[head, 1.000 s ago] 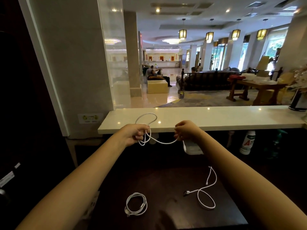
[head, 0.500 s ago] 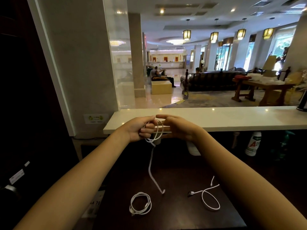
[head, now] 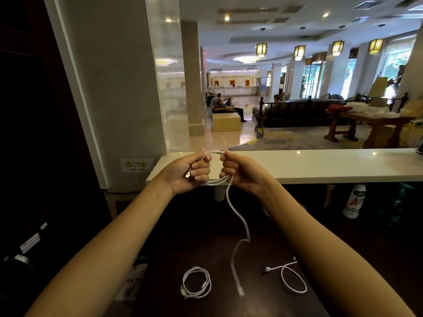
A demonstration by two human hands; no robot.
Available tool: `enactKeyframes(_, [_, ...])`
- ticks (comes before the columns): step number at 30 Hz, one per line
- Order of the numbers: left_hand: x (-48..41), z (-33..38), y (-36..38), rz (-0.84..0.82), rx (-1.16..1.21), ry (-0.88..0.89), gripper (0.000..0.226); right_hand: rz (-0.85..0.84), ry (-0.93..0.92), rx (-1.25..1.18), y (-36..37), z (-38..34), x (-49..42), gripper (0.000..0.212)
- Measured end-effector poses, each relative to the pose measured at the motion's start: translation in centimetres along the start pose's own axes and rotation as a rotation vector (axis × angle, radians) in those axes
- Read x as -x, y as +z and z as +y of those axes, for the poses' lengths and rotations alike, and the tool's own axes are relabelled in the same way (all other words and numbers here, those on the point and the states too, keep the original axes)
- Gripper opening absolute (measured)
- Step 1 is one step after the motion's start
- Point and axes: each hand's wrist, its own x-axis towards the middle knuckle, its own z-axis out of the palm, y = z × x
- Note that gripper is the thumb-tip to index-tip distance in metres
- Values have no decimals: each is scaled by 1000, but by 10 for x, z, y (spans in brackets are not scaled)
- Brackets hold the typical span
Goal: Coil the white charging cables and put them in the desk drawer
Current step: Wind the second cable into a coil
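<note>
Compared with half a second earlier, the two hands are no longer meeting thumb to thumb. They are standing slightly apart in front of the white counter [head: 297,167]. The free tail [head: 238,225] of the held cable [head: 216,181], which was dropping from beside the left hand, is now hanging from beneath the right hand.

The left hand [head: 186,173] is gripping one side of the coil with curled fingers, with a metal USB plug [head: 188,175] lying against its palm. The right hand [head: 243,173] is gripping the other side, its fingers curled round the strands. Between the hands the strands are running side to side, parallel to the counter's front edge. The tail is running downward in a wavy line, its blurred tip pointing down over the dark desk [head: 229,243] below the counter.

On that desk, nearer the person than the counter, a coiled cable [head: 196,282] is lying flat left of the tail's tip. A loose cable [head: 293,281] is lying to the right, its dark plug pointing left.

Under the counter's right part a white bottle [head: 353,202] is showing a large red "A"; its other print is unreadable. Just left of the counter, a wall sticker [head: 136,165] is too small to read. Below the counter's left end, a paper [head: 134,279] is showing "A4 70".
</note>
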Motion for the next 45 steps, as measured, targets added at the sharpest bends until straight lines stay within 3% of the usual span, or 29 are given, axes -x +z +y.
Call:
enactKeyframes(4, [5, -3, 3, -127, 68, 58, 29, -27, 25, -89, 9, -6, -4, 31])
enactKeyframes(8, [2, -1, 8, -171, 193, 140, 29, 26, -61, -53, 13, -5, -3, 26])
enactKeyframes(10, [-3, 2, 10, -142, 256, 231, 27, 70, -80, 116, 6, -2, 3, 21])
enactKeyframes(14, [-11, 19, 7, -51, 345, 409, 33, 122, -38, 817, -8, 14, 15, 22])
enactKeyframes(17, [-19, 27, 9, 174, 126, 495, 32, 156, -124, 1068, 5, 21, 17, 24])
enactKeyframes(20, [-29, 17, 11, 426, -423, 518, 28, 60, -291, 1512, 30, 12, 17, 20])
enactKeyframes(22, [-28, 11, 15, 501, -843, 402, 28, 77, -443, 1659, 40, -5, 18, 14])
enactKeyframes(23, [-25, 8, 17, 483, -931, 315, 29, 126, -521, 1677, 42, -16, 16, 13])
enactKeyframes(24, [-22, 7, 17, 436, -903, 244, 30, 184, -570, 1680, 41, -29, 14, 12])
enactKeyframes(26, [-15, 9, 14, 281, -609, 161, 32, 254, -557, 1586, 32, -52, 8, 11])
enactKeyframes(29, [-4, 14, 5, 10, -205, 47, 37, 229, -370, 1319, 20, -60, 7, 17])
enactKeyframes(33, [0, 11, 2, -170, -45, 61, 31, 156, -158, 898, 21, -25, 8, 46])
enactKeyframes(35, [-2, 12, 2, -139, 13, 95, 23, 127, -99, 680, 21, -12, 7, 50])
enactKeyframes(38, [-5, 13, 4, 4, 16, 105, 22, -10, -93, 572, 13, -7, 4, 33])
enactKeyframes(43, [-7, 8, 4, 68, 37, 107, 29, -6, 33, 261, 1, -3, 1, 25])
enactKeyframes(45, [-8, 5, 1, 107, -7, 96, 29, -9, 92, 245, -1, 1, 0, 28])
